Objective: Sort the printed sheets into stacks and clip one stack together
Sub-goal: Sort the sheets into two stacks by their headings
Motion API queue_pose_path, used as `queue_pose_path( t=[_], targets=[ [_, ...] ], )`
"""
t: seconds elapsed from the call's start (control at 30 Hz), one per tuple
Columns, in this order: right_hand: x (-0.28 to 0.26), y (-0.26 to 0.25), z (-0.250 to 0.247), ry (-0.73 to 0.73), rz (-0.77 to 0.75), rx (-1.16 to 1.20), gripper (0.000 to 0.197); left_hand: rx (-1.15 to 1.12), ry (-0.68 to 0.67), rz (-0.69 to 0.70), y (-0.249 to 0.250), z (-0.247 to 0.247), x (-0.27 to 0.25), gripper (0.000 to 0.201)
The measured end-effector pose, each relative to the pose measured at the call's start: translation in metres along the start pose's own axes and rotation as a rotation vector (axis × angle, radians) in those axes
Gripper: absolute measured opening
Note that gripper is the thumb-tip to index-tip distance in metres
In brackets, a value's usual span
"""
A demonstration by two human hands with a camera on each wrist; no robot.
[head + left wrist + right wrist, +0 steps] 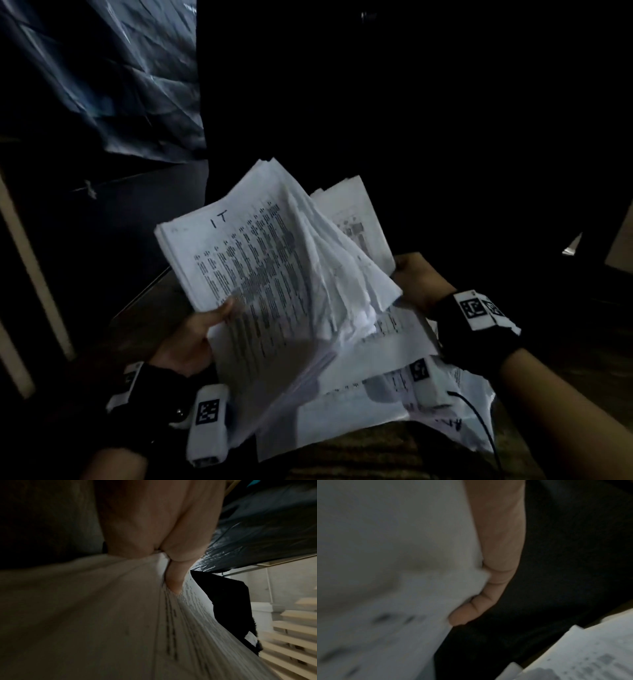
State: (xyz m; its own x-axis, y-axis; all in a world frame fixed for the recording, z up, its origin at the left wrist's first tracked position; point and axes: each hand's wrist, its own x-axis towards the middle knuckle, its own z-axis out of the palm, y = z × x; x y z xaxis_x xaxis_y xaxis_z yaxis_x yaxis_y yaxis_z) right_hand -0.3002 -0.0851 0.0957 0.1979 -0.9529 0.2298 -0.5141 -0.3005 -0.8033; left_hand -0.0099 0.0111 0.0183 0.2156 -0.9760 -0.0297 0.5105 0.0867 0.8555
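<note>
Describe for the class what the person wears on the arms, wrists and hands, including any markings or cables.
Both forearms are bare, with no sleeves showing. Each wrist has a black band carrying white blocks printed with black square-pattern markers. The left wrist has a similar white marker block. A thin black cable runs from the white block under the right wrist. The left hand and right hand are bare, without gloves.

Handwritten "IT" legible at head of top sheet (239, 260) of the held bundle, in dark pen above the print. Printed lines beneath too blurred to read. Square black-and-white coded markers noted on left wrist unit (208, 413) and right wrist band (474, 308); no readable characters. Wrist views: print smeared, illegible.
</note>
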Motion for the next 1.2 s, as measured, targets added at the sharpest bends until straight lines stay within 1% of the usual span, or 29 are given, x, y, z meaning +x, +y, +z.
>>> queue_pose_path(
  t=[0.07, 0.13, 0.17, 0.2, 0.23, 0.27, 0.3, 0.33, 0.37, 0.4, 0.43, 0.47, 0.5, 0.53, 0.57, 0.6, 0.63, 0.67, 0.7, 0.73, 0.8, 0.83, 0.87, 0.9, 0.97, 1.0, 1.1, 1.17, 1.2],
  targets=[
    [-0.010, -0.013, -0.003, -0.087, -0.035, 0.097, 0.013, -0.023, -0.052, -0.040, -0.004, 0.009, 0.000, 0.033],
    [-0.016, -0.021, -0.003, -0.191, -0.040, 0.162, 0.020, -0.019, -0.117, -0.053, -0.007, 0.014, 0.000, 0.041],
    [-0.017, -0.022, -0.001, -0.216, -0.021, 0.195, 0.016, -0.005, -0.127, -0.042, -0.008, 0.016, 0.000, 0.049],
    [-0.017, -0.024, 0.001, -0.216, -0.009, 0.237, 0.014, 0.007, -0.121, -0.030, -0.008, 0.016, 0.001, 0.064],
    [-0.018, -0.024, 0.003, -0.186, 0.005, 0.269, 0.019, 0.028, -0.096, -0.013, -0.010, 0.015, 0.002, 0.083],
    [-0.016, -0.023, 0.005, -0.158, 0.006, 0.309, 0.024, 0.054, -0.047, 0.016, -0.011, 0.017, 0.004, 0.096],
    [-0.017, -0.025, 0.005, -0.132, 0.017, 0.367, 0.038, 0.084, 0.006, 0.072, -0.012, 0.019, 0.006, 0.093],
    [-0.017, -0.026, 0.005, -0.120, 0.027, 0.423, 0.059, 0.120, 0.071, 0.141, -0.013, 0.022, 0.008, 0.077],
    [-0.017, -0.028, 0.003, -0.141, 0.028, 0.439, 0.074, 0.166, 0.141, 0.212, -0.013, 0.023, 0.010, 0.060],
    [-0.017, -0.027, 0.003, -0.180, 0.009, 0.398, 0.078, 0.229, 0.186, 0.271, -0.012, 0.027, 0.010, 0.049],
    [-0.018, -0.027, 0.003, -0.186, -0.027, 0.306, 0.065, 0.300, 0.197, 0.324, -0.010, 0.032, 0.009, 0.042],
    [-0.017, -0.024, 0.004, -0.147, -0.058, 0.222, 0.044, 0.392, 0.196, 0.370, -0.008, 0.038, 0.006, 0.036],
    [-0.016, -0.022, 0.007, -0.078, -0.070, 0.163, 0.028, 0.499, 0.218, 0.430, -0.004, 0.045, 0.003, 0.032],
    [-0.014, -0.018, 0.011, 0.001, -0.085, 0.159, 0.020, 0.613, 0.266, 0.491, 0.002, 0.051, 0.001, 0.036],
    [-0.015, -0.017, 0.014, 0.065, -0.109, 0.165, 0.014, 0.702, 0.314, 0.564, 0.009, 0.055, -0.002, 0.050],
    [-0.016, -0.015, 0.018, 0.117, -0.145, 0.179, 0.012, 0.734, 0.335, 0.631, 0.016, 0.055, -0.002, 0.072],
    [-0.018, -0.015, 0.019, 0.168, -0.172, 0.190, 0.017, 0.722, 0.336, 0.676, 0.022, 0.054, -0.003, 0.096],
    [-0.021, -0.014, 0.020, 0.205, -0.189, 0.207, 0.026, 0.706, 0.342, 0.670, 0.030, 0.053, -0.003, 0.113],
    [-0.027, -0.015, 0.020, 0.210, -0.204, 0.229, 0.031, 0.680, 0.347, 0.648, 0.035, 0.052, -0.003, 0.118],
    [-0.030, -0.015, 0.021, 0.209, -0.230, 0.240, 0.028, 0.626, 0.325, 0.623, 0.040, 0.051, -0.004, 0.108],
    [-0.034, -0.013, 0.025, 0.189, -0.283, 0.246, 0.010, 0.562, 0.243, 0.605, 0.044, 0.053, -0.005, 0.061],
    [-0.035, -0.013, 0.026, 0.187, -0.302, 0.245, 0.011, 0.576, 0.229, 0.632, 0.045, 0.056, -0.006, 0.042],
    [-0.035, -0.012, 0.027, 0.185, -0.324, 0.240, 0.016, 0.590, 0.212, 0.656, 0.045, 0.057, -0.006, 0.033],
    [-0.034, -0.011, 0.028, 0.180, -0.338, 0.235, 0.022, 0.590, 0.194, 0.674, 0.045, 0.058, -0.007, 0.032],
    [-0.036, -0.009, 0.030, 0.166, -0.354, 0.262, 0.021, 0.550, 0.161, 0.679, 0.039, 0.058, -0.007, 0.034],
    [-0.037, -0.007, 0.032, 0.161, -0.348, 0.285, 0.025, 0.527, 0.158, 0.670, 0.034, 0.056, -0.005, 0.035],
    [-0.041, -0.002, 0.037, 0.160, -0.320, 0.323, 0.052, 0.495, 0.182, 0.592, 0.013, 0.050, 0.000, 0.037],
    [-0.041, -0.002, 0.041, 0.160, -0.320, 0.276, 0.057, 0.479, 0.206, 0.547, 0.005, 0.050, 0.002, 0.044],
    [-0.038, -0.002, 0.042, 0.171, -0.327, 0.252, 0.055, 0.476, 0.216, 0.535, 0.004, 0.052, 0.002, 0.043]
  ],
)
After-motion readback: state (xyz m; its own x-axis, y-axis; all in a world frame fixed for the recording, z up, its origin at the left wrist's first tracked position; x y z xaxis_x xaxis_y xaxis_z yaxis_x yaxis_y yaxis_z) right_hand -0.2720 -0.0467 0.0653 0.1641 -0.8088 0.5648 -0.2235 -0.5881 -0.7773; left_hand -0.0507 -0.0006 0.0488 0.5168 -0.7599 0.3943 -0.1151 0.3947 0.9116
